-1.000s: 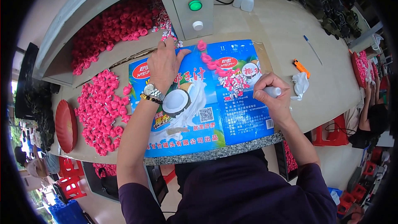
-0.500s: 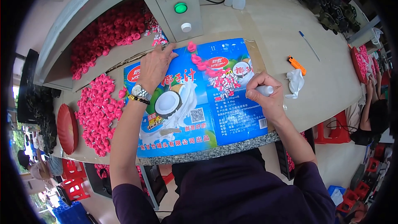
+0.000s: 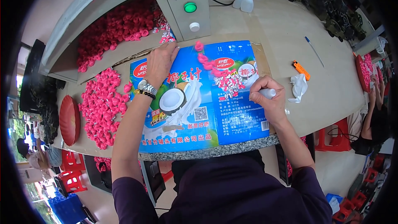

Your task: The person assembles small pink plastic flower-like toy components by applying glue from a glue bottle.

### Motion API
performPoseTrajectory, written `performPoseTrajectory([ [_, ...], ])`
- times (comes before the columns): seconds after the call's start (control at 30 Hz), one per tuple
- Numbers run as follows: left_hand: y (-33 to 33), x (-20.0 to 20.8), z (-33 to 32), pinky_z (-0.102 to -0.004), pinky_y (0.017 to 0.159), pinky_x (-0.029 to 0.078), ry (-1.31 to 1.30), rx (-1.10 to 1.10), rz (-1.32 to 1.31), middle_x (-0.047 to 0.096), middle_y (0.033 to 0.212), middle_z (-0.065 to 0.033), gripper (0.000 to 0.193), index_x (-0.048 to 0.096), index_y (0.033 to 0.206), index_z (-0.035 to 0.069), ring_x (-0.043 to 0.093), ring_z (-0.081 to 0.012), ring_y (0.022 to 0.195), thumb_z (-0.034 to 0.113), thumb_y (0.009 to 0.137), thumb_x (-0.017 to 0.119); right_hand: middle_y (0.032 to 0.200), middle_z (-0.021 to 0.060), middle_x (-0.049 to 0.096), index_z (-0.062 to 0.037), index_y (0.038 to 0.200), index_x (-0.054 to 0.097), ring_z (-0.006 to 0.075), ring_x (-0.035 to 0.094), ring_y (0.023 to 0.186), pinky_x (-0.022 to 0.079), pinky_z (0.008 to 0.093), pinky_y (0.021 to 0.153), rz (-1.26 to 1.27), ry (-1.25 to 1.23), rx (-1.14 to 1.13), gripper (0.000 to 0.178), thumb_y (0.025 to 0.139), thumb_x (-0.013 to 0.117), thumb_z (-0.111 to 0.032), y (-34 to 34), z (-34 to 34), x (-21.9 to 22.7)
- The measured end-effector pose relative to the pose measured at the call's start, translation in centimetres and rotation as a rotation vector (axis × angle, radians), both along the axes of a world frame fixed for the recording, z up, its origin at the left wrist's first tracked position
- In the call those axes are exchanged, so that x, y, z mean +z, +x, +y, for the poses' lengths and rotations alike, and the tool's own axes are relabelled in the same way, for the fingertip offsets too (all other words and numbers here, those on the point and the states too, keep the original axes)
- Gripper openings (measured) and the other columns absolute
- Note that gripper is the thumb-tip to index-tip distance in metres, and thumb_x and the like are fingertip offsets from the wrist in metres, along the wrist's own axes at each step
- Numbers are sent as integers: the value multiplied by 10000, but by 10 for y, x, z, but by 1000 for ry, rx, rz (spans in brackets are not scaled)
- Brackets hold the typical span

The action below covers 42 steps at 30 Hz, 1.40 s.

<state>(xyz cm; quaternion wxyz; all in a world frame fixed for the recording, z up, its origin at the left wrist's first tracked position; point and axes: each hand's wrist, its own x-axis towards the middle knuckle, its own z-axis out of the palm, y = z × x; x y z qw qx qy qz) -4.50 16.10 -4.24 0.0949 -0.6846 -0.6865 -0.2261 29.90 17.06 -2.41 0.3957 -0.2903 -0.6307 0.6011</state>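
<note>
My left hand, with a wristwatch and a dark beaded bracelet, is at the far edge of a flattened blue printed carton. Its fingertips are close together by the mouth of a grey machine; anything between them is too small to make out. My right hand is wrapped round a white squeeze bottle above the carton's right part. Just left of it lies a heap of small pink-and-white pieces. A short row of rounded pink pieces runs from there toward the machine.
More pink pieces are piled at left beside a red dish; others fill the machine's opening. At right lie an orange lighter, crumpled white tissue and a pen. Two white bottles stand behind. Another person's arm shows far right.
My view has shifted a little, moving the bench slightly right in the picture. My left fingertips have drawn together at the carton's far edge. The right hand keeps its hold on the bottle.
</note>
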Motion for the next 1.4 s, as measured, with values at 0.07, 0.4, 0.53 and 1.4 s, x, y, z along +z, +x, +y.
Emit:
performPoseTrajectory([
  [0.07,0,0,2,-454,639,506,0,-4,3,659,872,-156,169,608,919,55,635,-360,748,217,913,563,789,-3,615,-47,795,627,70,553,744,441,215,690,5,-7,4,117,771,742,-45,0,0,0],
  [0.4,-2,-1,4,-464,623,491,31,-92,-18,625,801,-211,176,563,835,-1,615,-391,724,160,906,551,793,-3,615,-47,794,622,67,547,740,435,215,682,-5,-37,17,125,767,744,-38,2,-1,-1],
  [0.53,16,4,-32,-446,614,497,30,-163,-116,631,821,-195,119,603,903,7,619,-371,718,124,893,581,792,-3,615,-47,791,620,69,549,741,437,216,683,15,-48,17,132,762,749,-39,3,-2,-2],
  [1.4,67,72,-105,-352,614,444,80,-125,-1103,494,604,-52,305,597,700,8,499,-201,597,194,931,529,723,58,506,-47,823,470,121,482,607,374,228,520,203,-74,50,172,833,641,-71,5,-7,0],
])
